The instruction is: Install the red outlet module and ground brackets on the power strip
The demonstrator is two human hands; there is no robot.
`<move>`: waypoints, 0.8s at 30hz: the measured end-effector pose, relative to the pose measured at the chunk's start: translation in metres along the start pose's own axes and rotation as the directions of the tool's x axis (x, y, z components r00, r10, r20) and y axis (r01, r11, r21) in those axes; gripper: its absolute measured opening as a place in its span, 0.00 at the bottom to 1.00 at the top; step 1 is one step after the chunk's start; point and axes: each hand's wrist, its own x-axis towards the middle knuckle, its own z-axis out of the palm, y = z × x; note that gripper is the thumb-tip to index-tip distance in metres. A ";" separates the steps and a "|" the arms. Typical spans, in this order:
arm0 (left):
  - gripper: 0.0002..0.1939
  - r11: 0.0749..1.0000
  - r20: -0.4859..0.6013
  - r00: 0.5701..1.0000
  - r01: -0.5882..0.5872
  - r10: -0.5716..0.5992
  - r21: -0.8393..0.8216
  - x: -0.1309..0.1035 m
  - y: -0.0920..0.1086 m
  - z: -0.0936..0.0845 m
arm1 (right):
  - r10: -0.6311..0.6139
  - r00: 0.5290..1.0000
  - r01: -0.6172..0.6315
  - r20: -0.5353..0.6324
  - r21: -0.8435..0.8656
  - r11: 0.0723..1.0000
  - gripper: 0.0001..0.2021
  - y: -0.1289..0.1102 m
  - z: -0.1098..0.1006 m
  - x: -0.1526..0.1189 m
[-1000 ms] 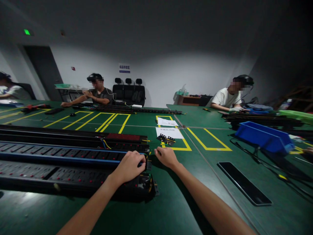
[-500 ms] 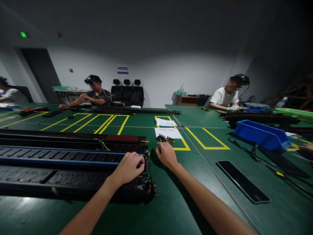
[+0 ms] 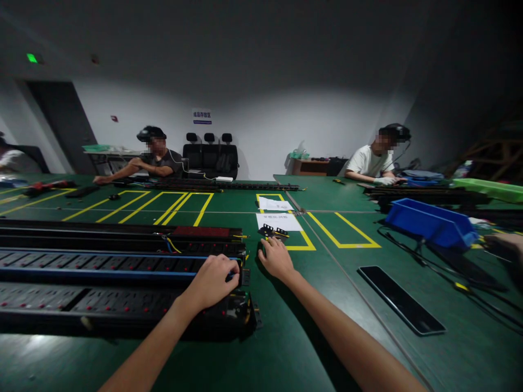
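My left hand (image 3: 218, 280) is closed over the right end of a long black power strip with blue edges (image 3: 122, 267), its fingers bent down and partly hidden. My right hand (image 3: 277, 258) lies low over the green table, fingers apart and stretched forward. Its fingertips are at the near edge of a small black metal piece with square holes (image 3: 272, 232); I cannot tell whether they touch it. That piece lies partly on a white printed sheet (image 3: 288, 221). Nearer me runs another black power strip (image 3: 131, 305) with red dots.
Behind the strips lie more long black housings (image 3: 106, 234) with loose wires. At right are a dark-screened phone (image 3: 402, 300), black cables (image 3: 425, 264) and a blue bin (image 3: 431, 226). Two people (image 3: 161, 158) (image 3: 376, 158) sit across the table, and another person's hand (image 3: 509, 244) shows at far right.
My right hand's fingers have spread and drawn back slightly from the small black piece. My left hand stays on the strip. The whole view has shifted a little.
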 end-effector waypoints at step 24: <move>0.05 1.000 -0.012 1.000 -0.016 0.016 0.005 -0.001 -0.002 0.001 | -0.098 0.995 0.098 -0.007 0.005 0.995 0.19 0.001 -0.004 0.001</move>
